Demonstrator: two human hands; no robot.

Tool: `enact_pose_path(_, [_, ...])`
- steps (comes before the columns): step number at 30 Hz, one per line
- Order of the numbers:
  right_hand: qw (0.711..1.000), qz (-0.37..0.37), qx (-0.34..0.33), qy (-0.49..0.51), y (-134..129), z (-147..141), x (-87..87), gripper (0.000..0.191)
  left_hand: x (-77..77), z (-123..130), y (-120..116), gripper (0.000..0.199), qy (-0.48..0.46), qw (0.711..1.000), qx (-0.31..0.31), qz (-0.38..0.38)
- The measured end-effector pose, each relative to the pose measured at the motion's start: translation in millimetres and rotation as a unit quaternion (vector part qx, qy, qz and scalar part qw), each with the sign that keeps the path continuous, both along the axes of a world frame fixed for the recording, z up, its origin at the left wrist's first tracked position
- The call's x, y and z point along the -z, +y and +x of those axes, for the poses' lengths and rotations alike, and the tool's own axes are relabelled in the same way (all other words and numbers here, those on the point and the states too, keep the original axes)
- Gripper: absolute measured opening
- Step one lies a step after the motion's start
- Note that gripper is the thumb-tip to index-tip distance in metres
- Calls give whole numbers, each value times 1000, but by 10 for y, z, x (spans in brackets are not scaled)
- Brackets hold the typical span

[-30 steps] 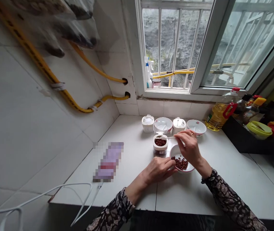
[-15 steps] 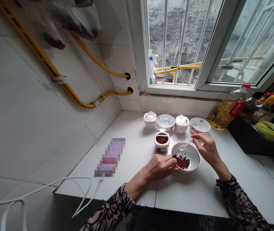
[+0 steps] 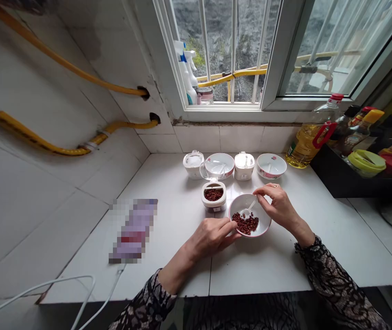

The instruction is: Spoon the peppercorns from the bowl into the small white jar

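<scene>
A white bowl [image 3: 262, 215] with a pink rim stands on the counter, holding dark red-brown peppercorns [image 3: 247, 224]. My left hand [image 3: 214, 233] grips the bowl's left edge, thumb at the rim and fingers underneath. At the far right rim, my right hand [image 3: 276, 204] pinches the handle end of a small white spoon [image 3: 249, 208]. The spoon's scoop is down in the bowl by the peppercorns. Just left of the bowl sits a spice jar [image 3: 214, 206] with its clear lid raised, filled with the same peppercorns.
Behind stand a white-filled jar [image 3: 193, 170], a bowl [image 3: 228, 173], another jar [image 3: 244, 170] and a second bowl [image 3: 271, 172]. An oil bottle [image 3: 300, 151] and a black condiment box [image 3: 329, 172] are at right. A blurred purple object [image 3: 134, 233] with a white cable [image 3: 91, 293] lies left.
My right hand has lowered the spoon from above the bowl to the peppercorns inside. My left hand still grips the bowl. The camera view has shifted, moving the scene left.
</scene>
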State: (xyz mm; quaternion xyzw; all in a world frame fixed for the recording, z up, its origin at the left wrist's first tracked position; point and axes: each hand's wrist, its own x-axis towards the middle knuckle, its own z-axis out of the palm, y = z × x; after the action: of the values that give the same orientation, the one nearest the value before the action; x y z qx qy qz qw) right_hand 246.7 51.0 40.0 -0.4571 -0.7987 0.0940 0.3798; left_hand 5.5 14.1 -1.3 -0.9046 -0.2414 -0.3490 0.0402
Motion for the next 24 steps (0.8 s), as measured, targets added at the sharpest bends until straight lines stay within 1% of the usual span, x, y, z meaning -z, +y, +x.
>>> enact_pose_path(3, [1000, -11, 20, 15, 5, 8, -1, 18, -21, 3, -2, 22, -5, 1000, 2, 9])
enact_pose_path(7, [999, -30, 27, 35, -5, -11, 2, 18, -47, 13, -8, 25, -2, 1000, -1, 18])
enact_pose_path(10, [995, -54, 45, 66, -15, -27, 1, 17, -51, 18, -13, 25, 0, 1000, 1, 16])
enact_pose_path(13, [986, -99, 61, 119, -5, -19, -4, 17, -42, 16, -16, 24, 0, 1000, 1, 10])
enact_pose_path(16, [970, -156, 61, 176, 25, 6, -6, 19, -35, 12, -16, 23, 0, 1000, 4, 5])
enact_pose_path(18, [961, -180, 63, 200, 45, 15, -2, 20, -32, 12, -15, 21, 0, 1000, 5, 7])
enact_pose_path(21, [956, -187, 68, 214, 58, -5, -1, 21, -25, 16, -13, 22, 0, 1000, 3, 8])
enact_pose_path(24, [957, -177, 73, 219, 53, -68, -32, 22, -12, 24, -10, 23, -2, 1000, 3, 9])
